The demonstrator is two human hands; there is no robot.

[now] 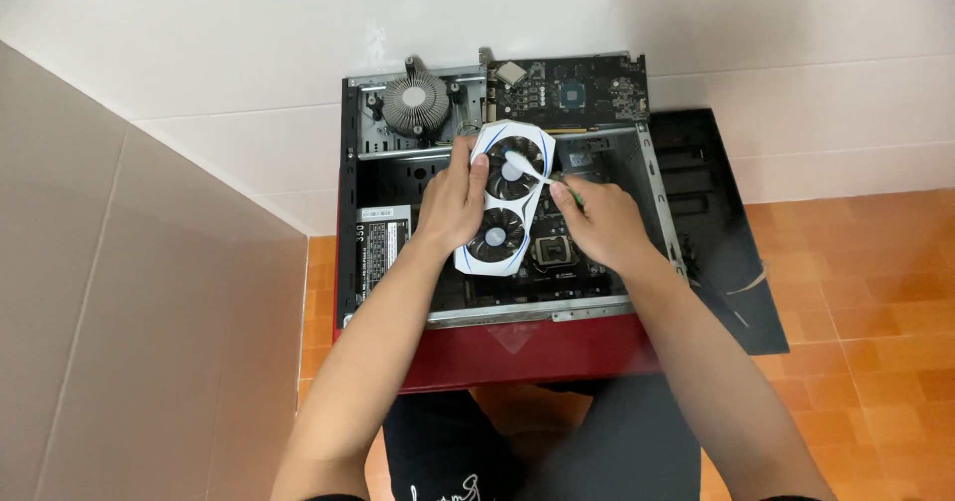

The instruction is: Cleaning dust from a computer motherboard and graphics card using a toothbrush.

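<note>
Left hand (453,202) is closed on the left edge of a white dual-fan graphics card shroud (505,200), held face-up over the open desktop computer case (497,312), apparently to steady it; right hand (602,224) pinches a small white brush (527,166) whose tip rests on the upper fan, just beyond the fingertips. Beyond both hands lie a round finned CPU cooler (416,103) and the bare graphics card circuit board (572,93). Left of the left hand, the power supply carries a rectangular black-and-white label (382,245).
</note>
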